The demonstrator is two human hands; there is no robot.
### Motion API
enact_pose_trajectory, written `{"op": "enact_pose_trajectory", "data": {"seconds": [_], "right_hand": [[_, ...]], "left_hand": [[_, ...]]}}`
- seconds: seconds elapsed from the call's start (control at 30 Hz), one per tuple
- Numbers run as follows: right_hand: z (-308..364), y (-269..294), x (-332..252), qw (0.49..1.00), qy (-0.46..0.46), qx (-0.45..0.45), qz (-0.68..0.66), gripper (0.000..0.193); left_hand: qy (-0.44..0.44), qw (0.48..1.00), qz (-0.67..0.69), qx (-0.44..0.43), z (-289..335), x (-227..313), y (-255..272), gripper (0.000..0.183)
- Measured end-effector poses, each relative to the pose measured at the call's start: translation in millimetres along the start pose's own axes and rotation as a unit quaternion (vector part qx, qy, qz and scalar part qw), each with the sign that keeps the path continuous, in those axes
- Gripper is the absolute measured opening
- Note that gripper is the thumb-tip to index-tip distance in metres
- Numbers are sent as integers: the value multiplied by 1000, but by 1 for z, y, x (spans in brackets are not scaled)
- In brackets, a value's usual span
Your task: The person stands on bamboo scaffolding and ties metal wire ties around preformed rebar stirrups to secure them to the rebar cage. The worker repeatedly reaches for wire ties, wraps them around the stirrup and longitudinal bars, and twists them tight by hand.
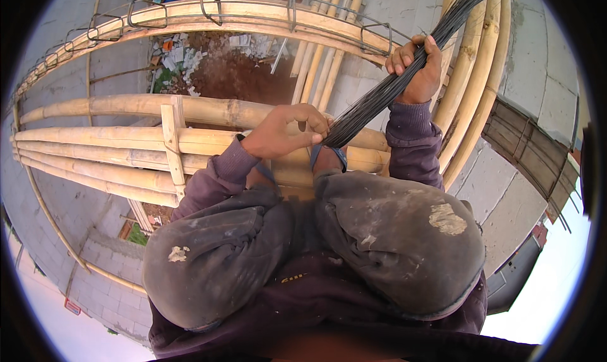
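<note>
A long bundle of thin dark tie wire (pixel 381 101) slants from the middle of the view up to the upper right. My right hand (pixel 420 71) is wrapped around its middle, thumb on top. At the lower end, my left hand (pixel 292 129) is closed in a pinch against the wire tips; whether it grips one strand or several is too small to tell. The bundle hangs over bamboo poles (pixel 218 112), above my sandalled feet. Both my knees are bent, in dusty dark trousers (pixel 386 235).
Ahead runs a long wooden board (pixel 253 27) with bent steel stirrups (pixel 210 5) along it. More thick bamboo poles (pixel 471 65) rise on the right, beside grey block walls (pixel 540 52). A short wooden batten (pixel 171 146) crosses the left poles. Rubble and reddish soil (pixel 234 77) lie far below.
</note>
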State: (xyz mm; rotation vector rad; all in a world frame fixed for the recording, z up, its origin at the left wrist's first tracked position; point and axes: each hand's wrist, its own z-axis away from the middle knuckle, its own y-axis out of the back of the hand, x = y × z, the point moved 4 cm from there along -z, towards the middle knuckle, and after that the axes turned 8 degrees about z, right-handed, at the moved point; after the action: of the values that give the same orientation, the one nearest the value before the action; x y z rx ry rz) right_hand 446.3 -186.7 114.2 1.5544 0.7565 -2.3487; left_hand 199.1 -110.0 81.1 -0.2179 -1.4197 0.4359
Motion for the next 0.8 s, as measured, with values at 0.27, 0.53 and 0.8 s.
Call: {"op": "enact_pose_trajectory", "data": {"seconds": [0.27, 0.53, 0.8], "right_hand": [[-1, 2, 8, 999, -29, 9, -20, 28], [3, -1, 11, 999, -33, -3, -6, 28], [0, 1, 8, 1000, -28, -1, -11, 27]], "left_hand": [[33, 998, 57, 16, 4, 0, -2, 13], [86, 981, 170, -23, 3, -5, -8, 19], [106, 976, 182, 47, 11, -5, -1, 22]]}}
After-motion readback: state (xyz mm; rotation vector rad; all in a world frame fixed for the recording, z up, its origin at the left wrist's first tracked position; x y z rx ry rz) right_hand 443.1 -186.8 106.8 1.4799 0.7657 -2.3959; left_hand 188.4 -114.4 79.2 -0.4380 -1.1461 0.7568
